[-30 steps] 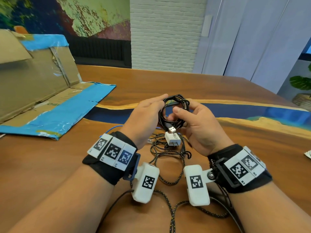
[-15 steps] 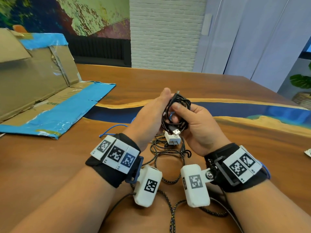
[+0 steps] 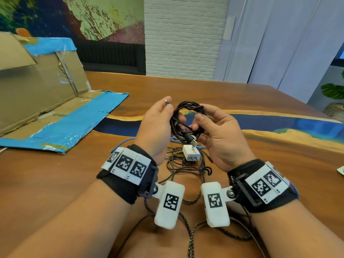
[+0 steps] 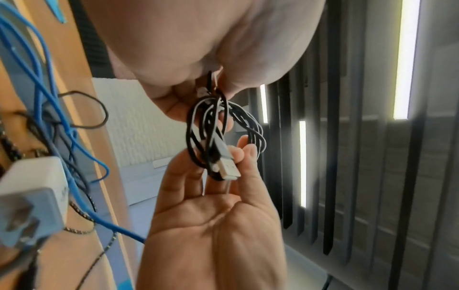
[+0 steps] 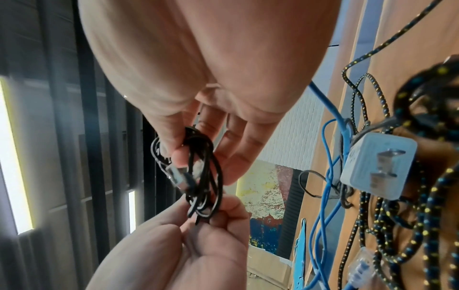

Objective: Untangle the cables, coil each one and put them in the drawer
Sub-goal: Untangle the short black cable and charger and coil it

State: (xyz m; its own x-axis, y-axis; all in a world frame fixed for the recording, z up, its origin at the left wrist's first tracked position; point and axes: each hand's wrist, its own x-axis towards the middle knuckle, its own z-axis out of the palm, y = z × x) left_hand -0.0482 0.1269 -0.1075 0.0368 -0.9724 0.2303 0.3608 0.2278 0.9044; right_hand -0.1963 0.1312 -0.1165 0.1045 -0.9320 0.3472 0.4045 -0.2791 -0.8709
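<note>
Above table (image 3: 242,94), both hands pinching black cable coil (image 3: 188,108), left hand (image 3: 156,125), right hand (image 3: 221,135)

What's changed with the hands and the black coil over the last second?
The left hand has drawn the cable's small plug end up and out beside the black coil. The right hand keeps its grip on the coil. The white charger and braided cable lie unmoved.
</note>
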